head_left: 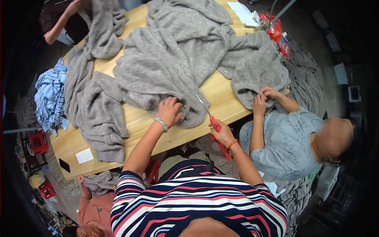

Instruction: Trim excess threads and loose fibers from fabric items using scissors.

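Near edge of the wooden bench (173, 136) runs diagonally just beyond the wearer's striped shirt (197, 205); bare wood shows only in a strip along that edge and between the garments. Left hand (170, 111), metal bracelet on the wrist, forearm reaching up from the lower edge, fingers curled down and clamped on a fold of the big grey knit sweater (177, 55) near its hem. Right hand (222, 132), bead bracelet on the wrist, closed around red-handled scissors (211, 120), blade pointing up-left toward the sweater edge, tip just beside the fold the left hand pins. Hands apart, scissors between them. The sweater spreads over the bench middle, covering most of it. A second grey knit garment (94, 106) lies on the left, draping toward the near-left edge. White paper slip (84, 155) and a dark phone (64, 165) on bare wood at the near-left corner. A person in a grey shirt (284, 146) crowds the right side, both their hands on a grey sleeve (256, 75) at the bench edge. Blue striped cloth (49, 94) hangs off the left. Far right: red packets (275, 31), white paper (242, 12). Far left: another person's arm (59, 23) on grey knit.
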